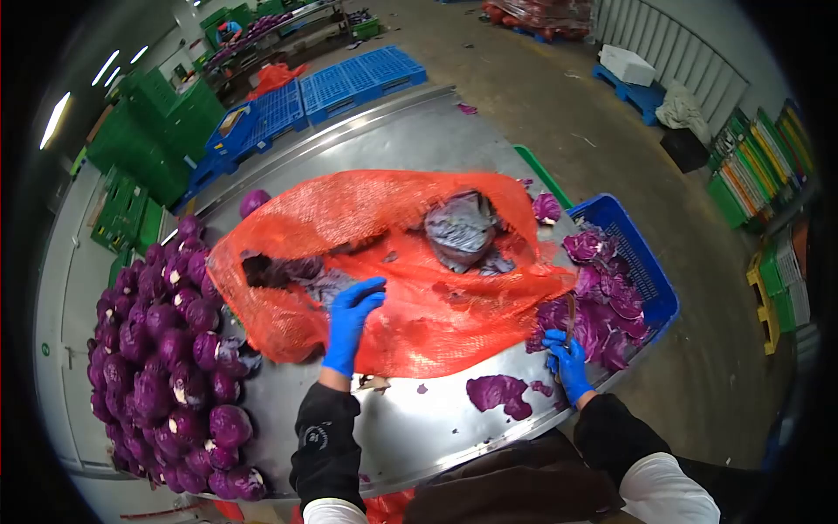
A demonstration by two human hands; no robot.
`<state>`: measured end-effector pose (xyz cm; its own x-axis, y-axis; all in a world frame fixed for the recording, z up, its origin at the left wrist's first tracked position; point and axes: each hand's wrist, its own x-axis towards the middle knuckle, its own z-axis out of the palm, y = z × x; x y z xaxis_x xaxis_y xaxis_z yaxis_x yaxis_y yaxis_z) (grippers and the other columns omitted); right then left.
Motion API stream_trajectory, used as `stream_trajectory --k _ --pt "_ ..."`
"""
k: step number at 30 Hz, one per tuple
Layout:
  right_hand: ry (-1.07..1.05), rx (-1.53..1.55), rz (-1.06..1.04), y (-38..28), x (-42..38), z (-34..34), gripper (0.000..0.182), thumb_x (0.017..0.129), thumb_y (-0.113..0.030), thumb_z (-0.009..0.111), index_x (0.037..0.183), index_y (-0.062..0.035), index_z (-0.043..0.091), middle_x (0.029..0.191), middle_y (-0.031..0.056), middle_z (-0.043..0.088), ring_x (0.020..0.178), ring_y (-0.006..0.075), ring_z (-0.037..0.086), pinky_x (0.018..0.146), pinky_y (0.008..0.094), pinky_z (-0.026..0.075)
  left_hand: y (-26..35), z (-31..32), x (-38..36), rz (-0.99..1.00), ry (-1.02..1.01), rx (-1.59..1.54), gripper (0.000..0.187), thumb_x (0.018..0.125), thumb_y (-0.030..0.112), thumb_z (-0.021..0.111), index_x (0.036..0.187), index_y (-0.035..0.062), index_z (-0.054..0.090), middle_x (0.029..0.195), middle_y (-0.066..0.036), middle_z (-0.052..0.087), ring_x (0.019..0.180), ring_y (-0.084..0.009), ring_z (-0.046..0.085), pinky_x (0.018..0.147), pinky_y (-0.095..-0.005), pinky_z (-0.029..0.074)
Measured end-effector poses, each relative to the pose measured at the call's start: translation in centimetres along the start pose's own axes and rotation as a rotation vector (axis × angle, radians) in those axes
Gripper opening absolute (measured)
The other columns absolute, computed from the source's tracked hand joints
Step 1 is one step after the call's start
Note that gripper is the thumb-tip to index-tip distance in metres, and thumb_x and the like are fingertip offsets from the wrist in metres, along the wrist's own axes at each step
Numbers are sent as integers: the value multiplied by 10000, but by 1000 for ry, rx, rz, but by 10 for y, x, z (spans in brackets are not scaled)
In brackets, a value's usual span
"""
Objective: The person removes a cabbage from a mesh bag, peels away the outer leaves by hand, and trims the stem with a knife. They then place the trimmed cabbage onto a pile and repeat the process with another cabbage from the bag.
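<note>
My left hand point(353, 319), in a blue glove, is over the front of a red mesh sack point(419, 336). Its fingers are stretched out and hold nothing. The sack lies torn open on the metal table point(401, 437). In its opening sits a cabbage point(460, 231) with dull, greyish-purple outer leaves, and loose wilted leaves point(323, 281) show at the left. My right hand point(569, 365), also gloved, is closed round what looks like a knife point(571, 316), its narrow blade pointing up. This hand is beside the purple leaves point(598, 301) heaped at the blue crate point(668, 293).
A tall pile of purple cabbages point(157, 367) covers the table's left side. Leaf scraps point(499, 395) lie near the front edge. Blue pallets point(362, 83) and green crates point(166, 113) stand beyond the table. Far off, a person point(229, 33) is at another table.
</note>
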<state>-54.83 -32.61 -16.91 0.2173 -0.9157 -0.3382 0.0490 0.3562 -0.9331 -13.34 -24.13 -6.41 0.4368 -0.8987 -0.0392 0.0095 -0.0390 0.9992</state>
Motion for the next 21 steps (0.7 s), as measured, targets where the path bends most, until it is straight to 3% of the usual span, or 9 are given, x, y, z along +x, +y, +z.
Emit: stream_trajectory --k 4,6,7,10,11,15,18,19,21 --pt "99 80 -81 -3 63 -21 195 892 -113 542 1076 -51 560 882 60 649 447 83 487 383 214 372 -26 86 41 35 93 97 438 761 85 735 1173 12 606 1119 -115 636 1032 -212 602 900 -313 480" --pt "137 66 -83 -11 102 -38 199 893 -124 551 1076 -48 560 888 60 653 447 83 489 384 215 375 -20 118 58 334 200 479 613 723 135 777 1269 26 521 1280 -154 536 1175 -267 516 1001 -355 405" --pt "165 50 -94 -19 124 -46 204 893 -136 560 1077 -46 560 893 60 657 447 83 491 385 217 379 -19 129 69 333 194 482 613 723 135 777 1269 26 521 1280 -154 536 1175 -267 516 1001 -355 405" --pt "161 86 -122 -48 187 -66 230 902 -143 565 1116 -60 560 925 53 671 460 93 532 358 218 374 -12 159 98 467 343 619 778 699 172 778 1363 41 395 1426 -181 367 1333 -313 328 1100 -389 265" --pt "196 21 -94 -58 207 -72 234 900 -145 578 1115 -55 572 912 40 667 464 84 518 369 212 362 -12 166 106 460 343 625 778 699 172 778 1363 41 395 1426 -181 367 1333 -313 328 1100 -389 265" --pt "198 -151 -421 -110 203 -35 224 915 -162 583 1092 -27 604 880 -4 637 642 42 521 575 206 432 -23 183 116 450 342 636 809 670 212 773 1361 49 385 1420 -191 366 1326 -364 313 1097 -430 263" --pt "-483 127 -399 -115 138 36 258 848 -77 621 1092 6 618 978 83 660 832 134 626 730 241 498 -17 195 83 488 380 753 723 654 202 768 1288 61 450 1314 -180 462 1257 -370 380 1071 -457 290" --pt "-673 -190 -670 -156 114 62 318 803 -48 670 1117 -33 620 1033 148 657 891 197 650 755 285 518 -17 197 67 478 379 767 723 654 202 768 1288 61 450 1314 -180 462 1257 -370 380 1071 -457 290" --pt "-713 -332 -733 -173 93 101 381 814 -155 677 1173 -65 587 1031 148 634 856 246 656 743 331 524 -21 198 33 531 252 850 652 673 172 751 1252 51 479 1285 -147 489 1197 -329 451 1050 -435 324"
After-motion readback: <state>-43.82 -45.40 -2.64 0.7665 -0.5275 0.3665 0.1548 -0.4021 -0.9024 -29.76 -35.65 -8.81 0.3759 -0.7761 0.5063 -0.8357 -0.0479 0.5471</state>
